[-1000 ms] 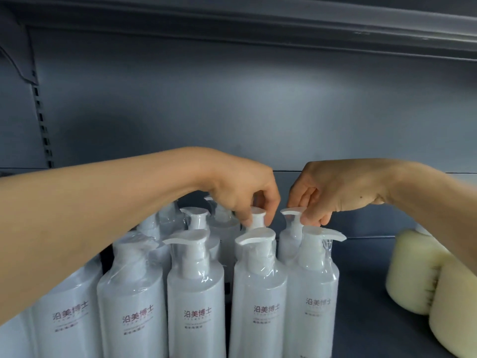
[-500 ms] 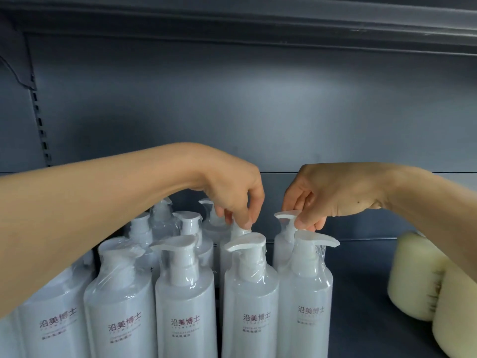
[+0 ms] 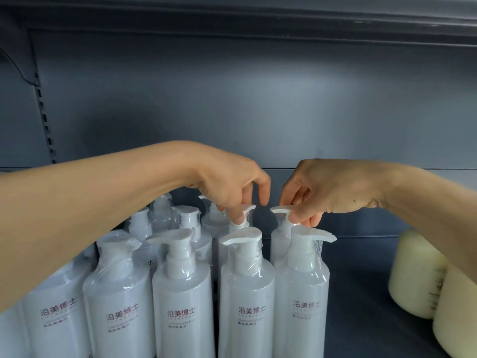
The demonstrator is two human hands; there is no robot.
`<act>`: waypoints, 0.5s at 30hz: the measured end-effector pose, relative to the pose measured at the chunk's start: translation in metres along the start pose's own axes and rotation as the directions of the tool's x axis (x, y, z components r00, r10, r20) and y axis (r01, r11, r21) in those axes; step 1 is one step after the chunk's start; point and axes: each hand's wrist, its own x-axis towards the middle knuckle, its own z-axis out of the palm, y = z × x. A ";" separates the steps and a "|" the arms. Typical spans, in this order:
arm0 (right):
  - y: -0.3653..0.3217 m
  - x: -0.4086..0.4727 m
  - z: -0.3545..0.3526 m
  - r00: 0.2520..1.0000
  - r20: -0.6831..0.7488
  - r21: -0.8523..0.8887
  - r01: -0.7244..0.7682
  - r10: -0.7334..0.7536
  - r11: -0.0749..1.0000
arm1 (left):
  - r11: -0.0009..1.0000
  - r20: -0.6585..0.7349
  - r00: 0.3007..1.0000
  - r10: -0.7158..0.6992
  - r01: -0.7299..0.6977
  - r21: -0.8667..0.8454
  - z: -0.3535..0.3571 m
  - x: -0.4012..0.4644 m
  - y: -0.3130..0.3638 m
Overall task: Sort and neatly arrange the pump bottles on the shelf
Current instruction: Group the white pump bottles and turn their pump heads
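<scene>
Both hands were squaring second-row pump bottles on the shelf [image 3: 361, 267]: left hand [image 3: 232, 187] pinched one pump head [image 3: 248, 211], right hand [image 3: 327, 192] another [image 3: 282, 210]; next, probably turn the nozzles to match

Dim, cool light from above; soft glare on the back panel [image 3: 258, 104], wide-angle bending at edges

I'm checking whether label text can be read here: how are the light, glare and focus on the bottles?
Head view: soft light falls from above on the grey back panel; the front white pump bottles are sharp with large label characters legible, small print blurred; shrink wrap gives mild glare at the pumps; the cream bottles at the right edge look soft and stretched.
</scene>
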 end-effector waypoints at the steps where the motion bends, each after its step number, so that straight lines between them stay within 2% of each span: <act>1: -0.001 0.000 0.001 1.000 -0.010 -0.002 0.001 -0.001 1.000 | 1.000 -0.009 1.000 -0.006 0.006 -0.008 0.001 0.000 0.000; 7: -0.002 0.000 0.005 0.998 -0.056 -0.018 -0.003 0.002 1.000 | 0.998 -0.028 1.000 0.007 -0.009 -0.061 0.003 -0.002 -0.001; 15: -0.011 -0.001 0.004 1.000 -0.010 -0.081 -0.005 0.004 0.997 | 0.991 -0.053 0.999 -0.004 -0.003 -0.131 0.007 -0.005 -0.003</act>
